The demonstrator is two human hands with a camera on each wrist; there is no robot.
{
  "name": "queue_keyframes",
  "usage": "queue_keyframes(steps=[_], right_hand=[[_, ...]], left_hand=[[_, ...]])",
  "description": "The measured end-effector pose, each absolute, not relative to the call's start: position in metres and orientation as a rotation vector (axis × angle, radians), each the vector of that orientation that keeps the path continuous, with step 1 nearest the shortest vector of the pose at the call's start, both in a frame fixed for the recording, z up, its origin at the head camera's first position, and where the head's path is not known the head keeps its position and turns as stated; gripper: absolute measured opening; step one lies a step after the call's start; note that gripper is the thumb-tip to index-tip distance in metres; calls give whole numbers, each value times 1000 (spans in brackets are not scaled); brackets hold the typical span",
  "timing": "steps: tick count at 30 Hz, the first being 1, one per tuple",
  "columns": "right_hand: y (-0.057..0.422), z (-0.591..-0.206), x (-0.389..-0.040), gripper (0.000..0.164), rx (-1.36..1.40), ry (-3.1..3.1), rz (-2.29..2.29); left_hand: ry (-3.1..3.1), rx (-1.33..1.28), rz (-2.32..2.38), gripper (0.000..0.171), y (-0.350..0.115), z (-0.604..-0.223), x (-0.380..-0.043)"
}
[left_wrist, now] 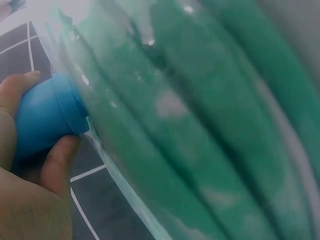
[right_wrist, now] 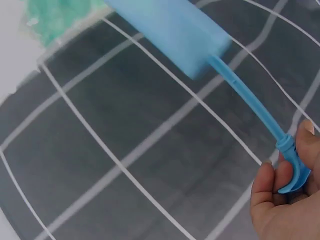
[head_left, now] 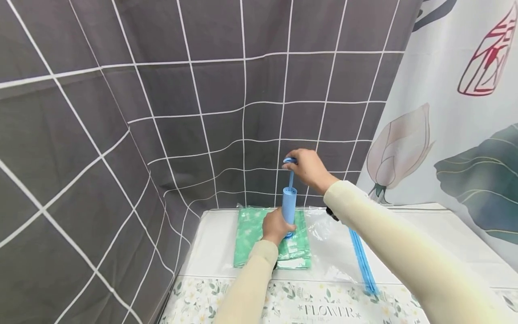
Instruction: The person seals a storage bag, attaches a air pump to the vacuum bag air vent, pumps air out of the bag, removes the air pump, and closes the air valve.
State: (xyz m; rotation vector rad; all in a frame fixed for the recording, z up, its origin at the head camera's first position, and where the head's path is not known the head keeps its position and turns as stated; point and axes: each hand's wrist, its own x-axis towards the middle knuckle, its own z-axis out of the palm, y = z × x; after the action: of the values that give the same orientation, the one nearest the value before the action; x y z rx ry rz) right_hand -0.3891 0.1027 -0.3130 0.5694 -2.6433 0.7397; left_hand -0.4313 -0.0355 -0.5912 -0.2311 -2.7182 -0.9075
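Observation:
A light blue hand pump (head_left: 289, 204) stands upright over a clear plastic bag with folded green fabric (head_left: 252, 234) inside. My left hand (head_left: 275, 226) grips the lower part of the pump's barrel. In the left wrist view, the barrel's end (left_wrist: 47, 115) sits against the clear plastic, thumb and fingers around it. Above it, my right hand (head_left: 309, 168) holds the curved pump handle (right_wrist: 298, 172). The thin rod (right_wrist: 252, 100) is drawn well out of the barrel. The green fabric (left_wrist: 165, 120) shows thick folds under the plastic.
Loose clear plastic (head_left: 323, 229) spreads to the right of the fabric. Blue strips (head_left: 362, 261) lie beneath the right forearm on the white table (head_left: 216, 236). A floral cloth (head_left: 198, 297) covers the front edge. A dark grid curtain (head_left: 218, 135) hangs behind.

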Motion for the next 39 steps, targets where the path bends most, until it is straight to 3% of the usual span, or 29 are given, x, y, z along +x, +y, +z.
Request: queue_keyframes(steps=[12,23,25,27,32,34,39], right_hand=[[98,-374,-381,31,619,-2691,655],[100,-362,-384,27,634,-2693,659],[101,-356,-390,26,650,-2663,687],[113,-368,-423,30,713,-2583,736],[115,-337,-429,28,681,-2562,752],[106,-302,-402,23,607,-2614,727],[114,-277,-423,26,571,-2554,724]], left_hand=[[-2805,-222,-960,70,-35,-583,-425],[-2770,-237,-952,68,-35,-581,-426],[-2756,-233,-947,68,-35,-581,-427],[-2740,-240,-944,68,-35,-582,-427],[-2721,-231,-926,68,-35,-587,-428],[-2714,-225,-936,68,-35,-586,-427],[-2688,-209,-996,66,-36,-575,-417]])
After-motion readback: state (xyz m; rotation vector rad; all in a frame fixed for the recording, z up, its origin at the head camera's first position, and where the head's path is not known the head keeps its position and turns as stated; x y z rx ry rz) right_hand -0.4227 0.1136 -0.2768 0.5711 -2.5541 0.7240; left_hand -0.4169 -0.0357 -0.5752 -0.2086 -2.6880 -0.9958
